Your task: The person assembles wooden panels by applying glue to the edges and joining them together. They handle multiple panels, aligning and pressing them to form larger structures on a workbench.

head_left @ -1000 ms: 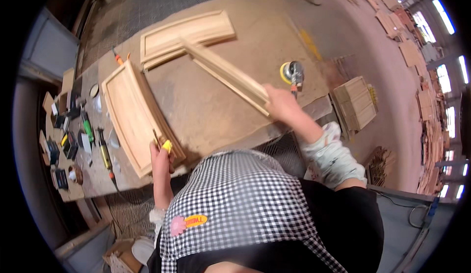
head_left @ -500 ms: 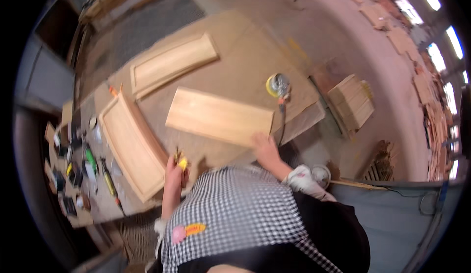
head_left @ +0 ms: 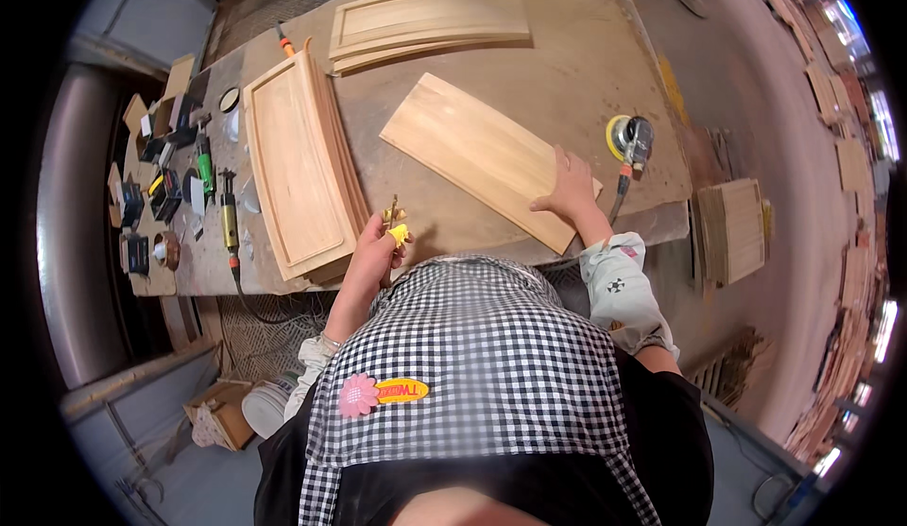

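Observation:
Resting on the right end of a flat wooden panel (head_left: 472,148) is my right hand (head_left: 572,190), its fingers spread on the wood. The panel lies at a slant on the table, its right end nearest me. My left hand (head_left: 376,250) is closed around a small object (head_left: 394,214) with a thin brown strip, its kind unclear. Bright yellow shows at the fingers, and I cannot tell whether it is part of that object or a finger wrap. Left of this hand is a stack of framed cabinet door panels (head_left: 300,167).
More framed panels (head_left: 430,20) lie at the table's far side. A round sander (head_left: 631,138) with a hose sits at the right. Green (head_left: 204,157) and yellow-green (head_left: 230,219) hand tools lie at the left near small boxes. Another panel stack (head_left: 732,228) stands beyond the right edge.
The view has swung, shifting the whole scene. The flat panel has turned clockwise against the others. My right hand has moved from its near edge onto its right end; my left still holds the small object.

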{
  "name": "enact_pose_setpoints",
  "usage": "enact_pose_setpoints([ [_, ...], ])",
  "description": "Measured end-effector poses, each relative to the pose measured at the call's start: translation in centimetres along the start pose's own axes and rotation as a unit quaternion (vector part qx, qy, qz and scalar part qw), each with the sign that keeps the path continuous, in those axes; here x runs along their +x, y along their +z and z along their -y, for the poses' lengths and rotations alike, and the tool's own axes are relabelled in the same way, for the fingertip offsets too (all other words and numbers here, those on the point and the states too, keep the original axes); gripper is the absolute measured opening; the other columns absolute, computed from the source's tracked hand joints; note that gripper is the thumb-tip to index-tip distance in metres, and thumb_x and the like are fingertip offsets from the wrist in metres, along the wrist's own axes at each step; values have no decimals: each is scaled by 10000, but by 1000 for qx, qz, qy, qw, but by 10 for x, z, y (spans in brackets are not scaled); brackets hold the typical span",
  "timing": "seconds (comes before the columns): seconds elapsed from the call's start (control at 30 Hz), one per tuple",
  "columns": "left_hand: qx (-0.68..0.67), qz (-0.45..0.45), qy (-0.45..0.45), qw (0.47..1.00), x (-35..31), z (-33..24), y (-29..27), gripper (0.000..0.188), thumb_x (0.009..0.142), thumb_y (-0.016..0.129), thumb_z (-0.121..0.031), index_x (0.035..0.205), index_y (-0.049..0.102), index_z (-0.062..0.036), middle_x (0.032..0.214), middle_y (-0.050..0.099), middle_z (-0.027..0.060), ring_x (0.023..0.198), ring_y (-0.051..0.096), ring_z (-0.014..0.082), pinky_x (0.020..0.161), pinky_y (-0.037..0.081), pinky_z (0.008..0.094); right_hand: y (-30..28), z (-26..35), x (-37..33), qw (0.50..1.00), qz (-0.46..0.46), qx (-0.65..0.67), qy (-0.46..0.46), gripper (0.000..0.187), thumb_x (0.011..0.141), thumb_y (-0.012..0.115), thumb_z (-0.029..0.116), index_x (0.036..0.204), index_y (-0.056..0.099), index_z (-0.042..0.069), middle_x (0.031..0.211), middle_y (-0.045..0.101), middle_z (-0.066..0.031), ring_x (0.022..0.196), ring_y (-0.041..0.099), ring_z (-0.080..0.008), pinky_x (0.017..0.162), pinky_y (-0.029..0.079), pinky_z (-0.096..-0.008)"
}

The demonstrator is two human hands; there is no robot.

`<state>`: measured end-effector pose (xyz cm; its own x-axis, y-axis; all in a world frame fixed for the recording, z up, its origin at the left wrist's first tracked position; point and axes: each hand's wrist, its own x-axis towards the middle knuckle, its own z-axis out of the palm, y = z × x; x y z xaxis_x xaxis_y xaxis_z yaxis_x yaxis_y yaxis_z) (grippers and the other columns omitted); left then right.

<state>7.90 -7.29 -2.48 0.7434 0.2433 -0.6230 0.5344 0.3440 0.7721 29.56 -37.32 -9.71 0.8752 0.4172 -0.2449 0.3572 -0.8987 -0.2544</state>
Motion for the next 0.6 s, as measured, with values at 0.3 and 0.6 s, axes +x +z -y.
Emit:
enact_pose_setpoints([
  [0.3,-60,-77,12,995,-6,7,-2,249,928,422,-56,1164,501,-75,857,622,47,592,495,64,491,372,209,-14,12,10,958,168,213,93,789,614,858,297,1269,542,-9,1094,668,-179,1006,640,-297,886,496,-375],
  [0.6,-72,-111,13,991,5,5,2,252,953,503,-114,1202,510,-71,832,588,5,597,497,52,488,372,199,-59,35,34,871,268,411,28,338,726,733,106,1033,685,-26,912,692,-73,840,638,-166,785,502,-314],
])
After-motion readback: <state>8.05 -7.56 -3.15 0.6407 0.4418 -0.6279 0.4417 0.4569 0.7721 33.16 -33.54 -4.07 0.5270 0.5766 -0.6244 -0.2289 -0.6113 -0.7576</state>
